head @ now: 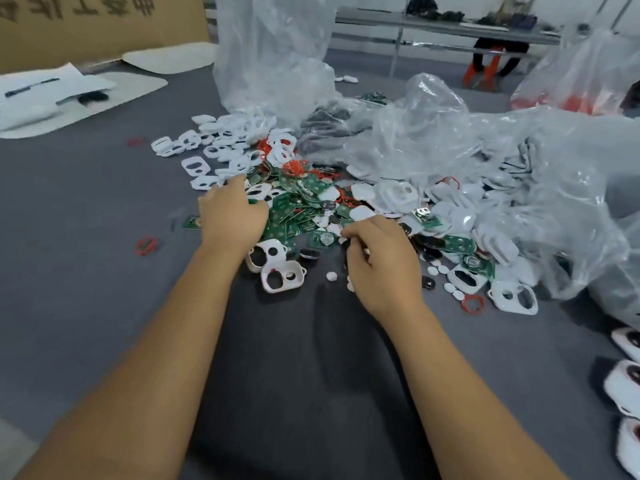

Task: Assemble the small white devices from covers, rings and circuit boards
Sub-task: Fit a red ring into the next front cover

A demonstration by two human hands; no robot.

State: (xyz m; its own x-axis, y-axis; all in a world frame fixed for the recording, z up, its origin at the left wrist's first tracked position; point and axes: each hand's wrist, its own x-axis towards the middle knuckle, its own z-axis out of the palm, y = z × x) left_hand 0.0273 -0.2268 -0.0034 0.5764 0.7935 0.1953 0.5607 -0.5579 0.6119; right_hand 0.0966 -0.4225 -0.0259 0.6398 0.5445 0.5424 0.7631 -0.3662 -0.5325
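Note:
A heap of parts lies on the grey table: green circuit boards (pixel 287 220), white covers with two holes (pixel 197 166), red rings (pixel 294 167) and small white discs (pixel 331 276). My left hand (pixel 232 216) rests palm down on the left side of the heap, fingers curled over the boards. What it grips is hidden. My right hand (pixel 379 263) sits at the heap's near edge with thumb and fingers pinched together over small parts. Two white covers (pixel 282 277) lie between my hands.
Crumpled clear plastic bags (pixel 433 133) with more parts spread over the back and right. Loose red rings (pixel 146 244) and a cover (pixel 514 297) lie apart. Assembled white devices (pixel 623 386) line the right edge. White foam sheets (pixel 52 102) and cardboard (pixel 104 26) are at the far left.

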